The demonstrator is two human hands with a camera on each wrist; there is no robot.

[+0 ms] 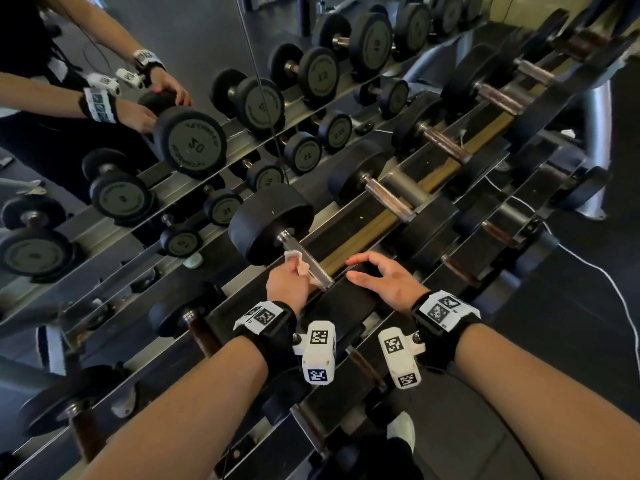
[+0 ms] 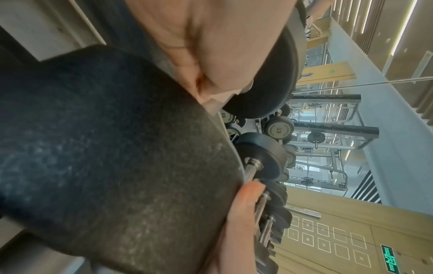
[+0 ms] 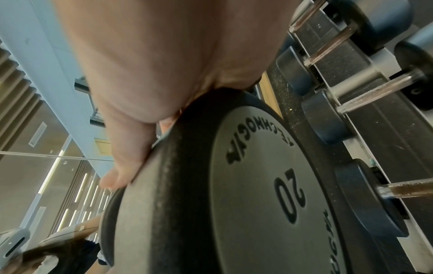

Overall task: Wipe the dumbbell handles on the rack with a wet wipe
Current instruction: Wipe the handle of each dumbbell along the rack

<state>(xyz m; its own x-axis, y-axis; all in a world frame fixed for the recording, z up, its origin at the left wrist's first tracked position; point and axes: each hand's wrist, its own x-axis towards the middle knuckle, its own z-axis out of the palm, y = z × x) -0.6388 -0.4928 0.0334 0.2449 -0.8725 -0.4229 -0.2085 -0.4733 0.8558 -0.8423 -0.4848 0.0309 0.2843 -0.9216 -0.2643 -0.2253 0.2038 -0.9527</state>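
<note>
Two forearms entering from the near edge, each with one black wristband and one white tagged camera block. Left hand (image 1: pixel 289 284) curled around a white wet wipe (image 1: pixel 298 265), pinching it against the near end of one metal dumbbell handle (image 1: pixel 304 259). Right hand (image 1: pixel 388 282) just to the right, palm down on the near black weight head (image 3: pixel 234 194), marked 20, of that same dumbbell; right fingers (image 1: pixel 363 260) relaxed and slightly spread, thumb apart from them, gripping nothing. Far weight head (image 1: pixel 270 221) of this dumbbell beyond the wipe, resting on the upper tier of the rack (image 1: pixel 363 233). To the right and farther along that tier, at least five more dumbbells in a row, handles parallel; exact count uncertain where the row blurs. On the near-left part of the rack, two more dumbbells with brown-tinged handles. One thin white cable (image 1: pixel 595 268) trailing across the dark floor on the right. Farthest, a mirror (image 1: pixel 194 36) repeating the dumbbell rows and the person's two hands.
</note>
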